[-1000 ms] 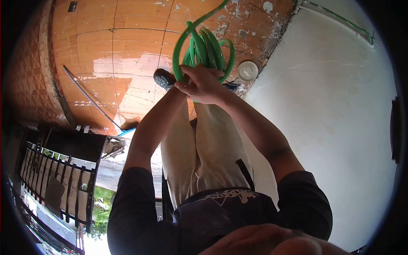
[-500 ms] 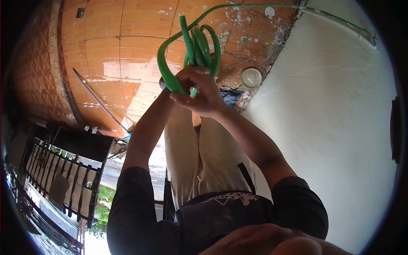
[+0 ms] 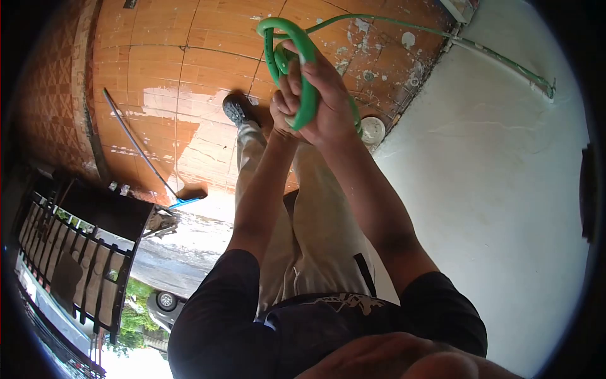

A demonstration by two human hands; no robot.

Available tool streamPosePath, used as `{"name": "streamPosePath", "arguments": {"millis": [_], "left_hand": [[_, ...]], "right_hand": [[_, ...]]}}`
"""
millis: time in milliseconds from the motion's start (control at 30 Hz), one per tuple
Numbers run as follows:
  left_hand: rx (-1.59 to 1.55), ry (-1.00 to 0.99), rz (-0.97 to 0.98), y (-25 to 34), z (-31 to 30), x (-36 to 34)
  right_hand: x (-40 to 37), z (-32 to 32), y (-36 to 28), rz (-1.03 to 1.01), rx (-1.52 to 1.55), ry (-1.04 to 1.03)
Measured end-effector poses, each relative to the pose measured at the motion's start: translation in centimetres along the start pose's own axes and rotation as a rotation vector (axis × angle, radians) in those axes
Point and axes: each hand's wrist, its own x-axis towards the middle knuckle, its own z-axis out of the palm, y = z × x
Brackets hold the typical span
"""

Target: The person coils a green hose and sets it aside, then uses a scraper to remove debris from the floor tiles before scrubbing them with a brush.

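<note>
A green hose [image 3: 305, 47] is bunched in loops in front of my legs, and both my hands are on it. My left hand [image 3: 285, 104] has its fingers curled tightly at the lower side of the loops. Pressed against it, my right hand [image 3: 333, 104] is closed around the coil, with a thick loop running across its palm side. Part of the coil is hidden behind the right hand and wrist. From the bundle, one length of hose stretches over the floor toward the wall at the right.
A long-handled blue floor squeegee [image 3: 140, 144] lies on the wet orange tiles [image 3: 208, 57]. A whitish round container [image 3: 372, 131] stands by the white wall [image 3: 480, 164], where a pipe [image 3: 499, 62] runs. My shoe [image 3: 238, 108] is on the tiles. A gate [image 3: 82, 265] and a car [image 3: 165, 303] show behind.
My hands have turned and come together, shifting right. The hose loops are now bunched closer around them. My view has shifted, and a shoe and the squeegee's head now show.
</note>
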Motion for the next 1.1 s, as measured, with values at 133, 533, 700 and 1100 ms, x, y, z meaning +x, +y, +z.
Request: {"name": "streamPosePath", "arguments": {"millis": [133,533,700,1100], "left_hand": [[-0.037,-0.169,-0.025,0.4,1.5,0.1],[0.072,-0.005,0.223,15.1,5.0,-2.3],[0.275,-0.063,0.079,22.9,5.2,-4.0],[0.539,-0.37,-0.356,30.7,11.4,0.3]], "right_hand": [[-1.0,1.2,-0.1,-0.131,-0.008,-0.225],[-0.5,3.0,3.4,-0.227,-0.049,0.232],[-3.3,-4.0,11.3,-0.034,-0.061,0.954],[7.9,-7.4,25.0,0.619,-0.566,0.788]]}}
